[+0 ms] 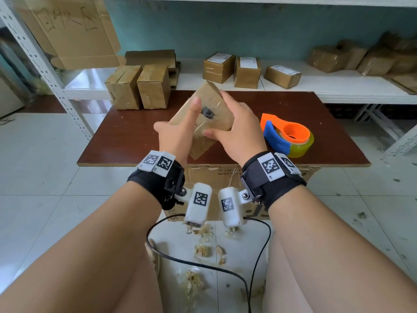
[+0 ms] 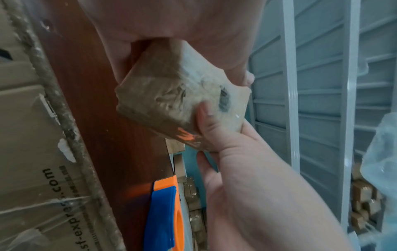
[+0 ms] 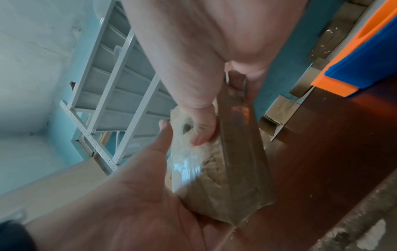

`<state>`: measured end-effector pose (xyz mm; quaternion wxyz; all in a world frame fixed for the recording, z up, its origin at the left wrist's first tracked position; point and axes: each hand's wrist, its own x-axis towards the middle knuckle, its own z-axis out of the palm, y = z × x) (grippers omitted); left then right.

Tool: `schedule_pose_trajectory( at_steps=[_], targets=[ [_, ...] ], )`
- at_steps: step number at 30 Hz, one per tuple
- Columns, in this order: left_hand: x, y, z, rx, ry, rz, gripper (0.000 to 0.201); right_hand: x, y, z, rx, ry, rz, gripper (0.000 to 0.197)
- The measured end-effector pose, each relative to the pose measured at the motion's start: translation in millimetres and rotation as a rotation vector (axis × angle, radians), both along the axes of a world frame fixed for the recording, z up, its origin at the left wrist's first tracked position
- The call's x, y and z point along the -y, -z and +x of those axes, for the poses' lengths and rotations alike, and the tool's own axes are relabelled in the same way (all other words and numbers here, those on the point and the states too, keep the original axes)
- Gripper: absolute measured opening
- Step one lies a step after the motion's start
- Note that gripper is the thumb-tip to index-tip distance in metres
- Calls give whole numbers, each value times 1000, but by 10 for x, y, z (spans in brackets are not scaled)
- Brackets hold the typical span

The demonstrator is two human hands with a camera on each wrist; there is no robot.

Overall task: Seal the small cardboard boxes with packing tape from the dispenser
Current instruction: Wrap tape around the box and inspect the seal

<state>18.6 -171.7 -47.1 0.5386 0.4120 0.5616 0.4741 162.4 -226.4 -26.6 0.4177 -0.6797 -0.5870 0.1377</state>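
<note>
A small cardboard box (image 1: 211, 99), wrapped in clear tape and bearing a dark mark, is held tilted above the brown table (image 1: 135, 136). My left hand (image 1: 182, 127) lies along its left side, one straight finger pressing the upper face. My right hand (image 1: 234, 123) grips the right side, thumb on the upper face and fingers curled over the far edge. The left wrist view shows the box (image 2: 171, 91) under my left palm, and the right wrist view shows the box (image 3: 214, 178) with glossy tape. The orange-and-blue tape dispenser (image 1: 286, 136) sits on the table just right of my right hand.
Two plain boxes (image 1: 137, 86) stand at the table's back left. Labelled boxes (image 1: 246, 71) and taped parcels (image 1: 361, 57) sit on the white shelf behind. A large carton (image 1: 203, 175) is under the table. Tape scraps (image 1: 203, 247) and a cable lie on the floor.
</note>
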Motion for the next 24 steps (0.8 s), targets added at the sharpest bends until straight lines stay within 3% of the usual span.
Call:
schedule_pose_trajectory(
  at_steps=[2,4,5,8,10,13,15,17,19,22,24],
  targets=[
    [-2,11,-19,41,-58,-48,146,-1,-16,0,-56,-33,59,81],
    [-2,-22,-53,80,-80,-77,152,14,-57,-9,-90,-41,98,73],
    [-5,-27,-59,94,-73,-61,142,21,-67,-21,-94,-45,115,77],
    [6,-8,-39,4,-51,57,92,50,-42,-61,-14,-41,95,117],
    [-12,41,-38,-100,-44,121,75,46,-35,-27,50,15,74,120],
    [-46,49,-54,-115,-12,109,56,48,-81,64,-45,78,90,86],
    [-53,27,-64,-55,20,29,65,48,-88,107,-83,82,86,51],
    [-11,-4,-63,-92,42,21,82,28,-78,125,-78,136,79,29],
    [60,-17,-66,-190,40,161,85,22,-93,128,-136,230,26,46],
    [117,-21,-63,-261,92,462,99,70,-94,121,-194,254,-169,96],
    [151,-28,-19,-301,77,585,74,95,-67,140,-125,254,-177,103]
  ],
)
